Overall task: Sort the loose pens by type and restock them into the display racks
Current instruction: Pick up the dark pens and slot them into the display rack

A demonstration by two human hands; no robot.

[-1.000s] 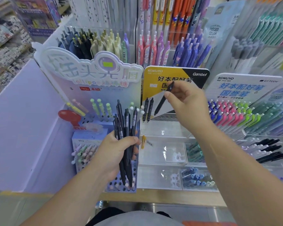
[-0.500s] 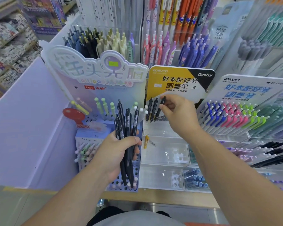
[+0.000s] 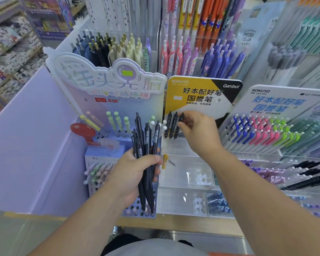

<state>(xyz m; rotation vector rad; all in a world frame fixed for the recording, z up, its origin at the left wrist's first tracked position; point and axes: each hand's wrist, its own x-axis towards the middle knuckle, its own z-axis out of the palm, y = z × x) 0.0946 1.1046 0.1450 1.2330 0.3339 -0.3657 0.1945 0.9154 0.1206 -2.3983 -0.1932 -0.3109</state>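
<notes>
In the head view, we see the left hand [image 3: 135,172] at near centre with its fingers and thumb curled tightly round a bundle of black pens [image 3: 147,137]. The bundle's long axis runs near to far, almost upright in the frame; the clicker ends point up and away, fanned slightly apart, and the tips point down toward the person. The right hand [image 3: 199,133] reaches farther in, just right of the bundle. Its thumb and fingertips pinch the upper barrel of a single black pen [image 3: 178,131], and the other fingers are bent. That pen stands clicker end up, leaning slightly right, directly below the yellow sign [image 3: 198,97]. Two matching black pens [image 3: 170,126] stand just beside it on the left, parallel to it. A yellow pen [image 3: 164,161] lies in the clear rack [image 3: 185,182] below.
</notes>
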